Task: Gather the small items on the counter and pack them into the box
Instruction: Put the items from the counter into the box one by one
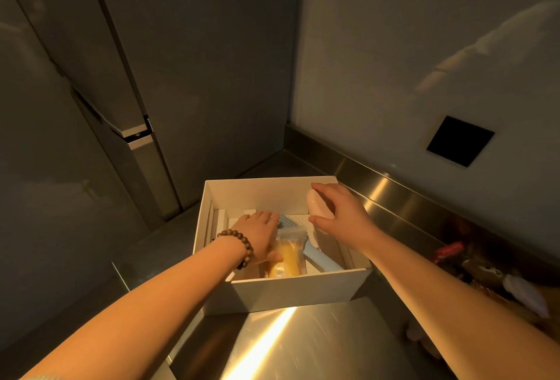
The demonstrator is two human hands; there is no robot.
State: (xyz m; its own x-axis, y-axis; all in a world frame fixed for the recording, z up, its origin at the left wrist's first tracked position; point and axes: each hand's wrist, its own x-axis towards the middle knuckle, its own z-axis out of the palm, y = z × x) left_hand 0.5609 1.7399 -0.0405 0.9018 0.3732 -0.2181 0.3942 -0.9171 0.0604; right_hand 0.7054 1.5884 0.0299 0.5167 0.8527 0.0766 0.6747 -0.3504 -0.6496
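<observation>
Steel surface (303, 346) is carrying a white box (291, 292) at centre, where a blue brush (315, 254) and yellow packet (286, 258) are already lying. Left hand (257, 232) is pinching the packet inside, while right hand (339, 208) is clamping a pink oval (318, 205) over the box's 1 o'clock corner. More items (485, 273) are waiting at 3 o'clock, so packing looks partway done.

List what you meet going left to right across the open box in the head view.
Beaded bracelet → left hand → yellow packet → blue hairbrush → pink oval item → right hand.
</observation>
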